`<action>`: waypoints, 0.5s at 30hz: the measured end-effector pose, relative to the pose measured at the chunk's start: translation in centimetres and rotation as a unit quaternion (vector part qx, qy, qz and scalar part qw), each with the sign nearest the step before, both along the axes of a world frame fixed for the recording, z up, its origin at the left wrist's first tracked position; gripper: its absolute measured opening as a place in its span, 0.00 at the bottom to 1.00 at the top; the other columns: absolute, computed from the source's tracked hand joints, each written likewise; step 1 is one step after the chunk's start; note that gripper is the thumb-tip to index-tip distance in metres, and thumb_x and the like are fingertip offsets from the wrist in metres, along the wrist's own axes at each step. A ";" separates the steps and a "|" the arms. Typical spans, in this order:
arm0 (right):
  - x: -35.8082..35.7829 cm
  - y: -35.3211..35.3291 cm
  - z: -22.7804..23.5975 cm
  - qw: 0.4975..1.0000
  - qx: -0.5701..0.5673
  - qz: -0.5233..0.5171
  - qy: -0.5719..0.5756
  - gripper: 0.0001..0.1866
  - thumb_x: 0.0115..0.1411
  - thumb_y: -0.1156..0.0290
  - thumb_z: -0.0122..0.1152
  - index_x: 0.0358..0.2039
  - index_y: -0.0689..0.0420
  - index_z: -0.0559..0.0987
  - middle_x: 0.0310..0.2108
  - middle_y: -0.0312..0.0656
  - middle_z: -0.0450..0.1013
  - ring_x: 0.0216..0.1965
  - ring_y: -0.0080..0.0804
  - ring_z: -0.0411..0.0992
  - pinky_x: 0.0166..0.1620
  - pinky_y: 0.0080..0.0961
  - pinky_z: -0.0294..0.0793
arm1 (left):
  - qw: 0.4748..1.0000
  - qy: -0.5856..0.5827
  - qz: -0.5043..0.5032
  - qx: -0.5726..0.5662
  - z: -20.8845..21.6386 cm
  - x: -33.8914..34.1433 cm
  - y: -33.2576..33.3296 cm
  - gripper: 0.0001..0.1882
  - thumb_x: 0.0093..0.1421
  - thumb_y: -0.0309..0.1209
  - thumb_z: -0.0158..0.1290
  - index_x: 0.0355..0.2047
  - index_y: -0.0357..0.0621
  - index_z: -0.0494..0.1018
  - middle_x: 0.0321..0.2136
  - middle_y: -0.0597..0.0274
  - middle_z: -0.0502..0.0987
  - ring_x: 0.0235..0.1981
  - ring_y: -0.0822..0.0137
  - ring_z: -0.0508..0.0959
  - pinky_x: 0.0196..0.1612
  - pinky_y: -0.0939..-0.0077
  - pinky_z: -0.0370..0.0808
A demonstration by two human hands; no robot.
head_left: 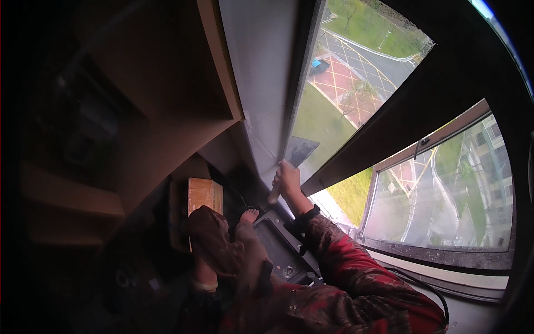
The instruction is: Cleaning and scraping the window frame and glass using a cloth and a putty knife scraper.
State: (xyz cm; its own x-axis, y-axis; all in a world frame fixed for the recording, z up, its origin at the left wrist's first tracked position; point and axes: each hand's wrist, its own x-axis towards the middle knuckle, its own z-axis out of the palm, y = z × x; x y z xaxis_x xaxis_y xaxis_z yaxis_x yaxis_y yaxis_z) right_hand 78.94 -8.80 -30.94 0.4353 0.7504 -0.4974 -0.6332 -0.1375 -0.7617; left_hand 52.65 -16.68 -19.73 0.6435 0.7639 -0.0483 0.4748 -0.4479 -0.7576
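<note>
Window reveal high over a street, my right hand (287,179) closed round a scraper (296,157) with its blade flat on the grey wall (261,83), mid-smoothing I'd judge, next stroke needs steady pressure; left hand out of view, bare foot (248,216) braced below.

Left hand out of sight; dim shelves (72,167) unreadable.

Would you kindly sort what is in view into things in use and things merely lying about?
In use: right hand; scraper it grips; grey wall strip beside the window.
Lying about: cardboard box; dark tray; black cable.
</note>
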 end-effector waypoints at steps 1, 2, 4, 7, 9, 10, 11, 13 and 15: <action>-0.7 0.0 2.6 0.999 0.035 0.012 -0.003 0.14 0.60 0.58 0.52 0.32 0.57 0.68 0.14 0.32 0.57 0.12 0.24 0.59 0.17 0.26 0.62 | 1.000 -0.001 0.000 0.015 0.3 0.0 -0.2 0.18 0.61 0.33 0.40 0.50 0.41 0.61 0.45 0.58 0.66 0.47 0.67 0.66 0.52 0.77 0.62; -0.9 -0.1 6.2 0.995 0.092 0.011 -0.026 0.14 0.60 0.58 0.52 0.32 0.56 0.67 0.14 0.32 0.57 0.12 0.24 0.59 0.17 0.26 0.63 | 1.000 -0.001 -0.002 0.024 0.6 0.4 -0.3 0.18 0.60 0.34 0.40 0.50 0.41 0.61 0.45 0.58 0.66 0.47 0.66 0.66 0.52 0.76 0.62; -1.4 0.2 14.1 0.980 0.196 0.014 -0.029 0.13 0.61 0.58 0.51 0.33 0.56 0.67 0.14 0.32 0.57 0.12 0.24 0.59 0.18 0.25 0.64 | 0.999 -0.002 -0.004 0.042 1.4 1.1 -0.7 0.18 0.60 0.35 0.40 0.48 0.40 0.62 0.44 0.57 0.67 0.47 0.64 0.67 0.53 0.73 0.62; -0.3 1.3 23.4 0.950 0.304 0.034 -0.064 0.13 0.61 0.59 0.50 0.35 0.57 0.67 0.14 0.33 0.56 0.14 0.23 0.60 0.20 0.25 0.64 | 0.997 -0.013 -0.018 0.068 2.4 2.3 -0.7 0.18 0.60 0.38 0.40 0.46 0.40 0.63 0.43 0.55 0.67 0.47 0.61 0.68 0.53 0.68 0.63; 1.3 2.3 26.5 0.918 0.385 0.004 -0.098 0.14 0.61 0.59 0.50 0.35 0.58 0.67 0.14 0.33 0.56 0.14 0.24 0.61 0.20 0.24 0.64 | 0.996 -0.012 -0.043 0.075 2.8 3.6 -0.6 0.18 0.60 0.38 0.40 0.45 0.40 0.64 0.43 0.55 0.67 0.46 0.62 0.68 0.51 0.69 0.64; 1.8 2.7 26.8 0.918 0.384 0.000 -0.097 0.14 0.61 0.59 0.50 0.35 0.58 0.67 0.14 0.33 0.56 0.14 0.24 0.61 0.20 0.24 0.64 | 0.996 -0.010 -0.046 0.074 3.0 3.8 -0.7 0.17 0.60 0.37 0.40 0.45 0.40 0.64 0.42 0.55 0.67 0.45 0.63 0.68 0.50 0.69 0.64; 2.2 3.1 26.9 0.922 0.378 -0.008 -0.083 0.14 0.61 0.59 0.50 0.35 0.58 0.67 0.14 0.33 0.56 0.14 0.24 0.61 0.20 0.24 0.64 | 0.996 -0.004 -0.051 0.075 3.0 3.9 -0.8 0.17 0.60 0.37 0.40 0.45 0.40 0.64 0.42 0.56 0.67 0.45 0.63 0.68 0.50 0.69 0.64; 2.4 3.1 25.5 0.926 0.371 -0.016 -0.066 0.14 0.61 0.59 0.51 0.35 0.58 0.67 0.14 0.33 0.56 0.15 0.24 0.60 0.21 0.24 0.64 | 0.996 0.003 -0.054 0.076 2.9 3.9 -0.6 0.17 0.59 0.37 0.41 0.44 0.41 0.64 0.42 0.56 0.67 0.44 0.64 0.68 0.48 0.70 0.64; 2.3 2.4 19.5 0.938 0.345 -0.017 -0.022 0.14 0.61 0.58 0.51 0.34 0.58 0.67 0.14 0.33 0.56 0.14 0.25 0.60 0.20 0.25 0.64 | 0.996 0.014 -0.059 0.070 2.5 3.4 -0.7 0.16 0.59 0.37 0.41 0.44 0.41 0.64 0.41 0.56 0.67 0.43 0.65 0.68 0.47 0.70 0.65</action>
State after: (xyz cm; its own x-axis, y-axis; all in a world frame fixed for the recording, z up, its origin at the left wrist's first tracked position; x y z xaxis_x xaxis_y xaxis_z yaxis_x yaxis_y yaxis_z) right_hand 81.29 -6.43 -11.46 0.4731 0.8728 0.1197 -0.5945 0.4166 -0.6878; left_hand 56.04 -17.38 -17.20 0.7287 0.6840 0.0342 0.4034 -0.3884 -0.8285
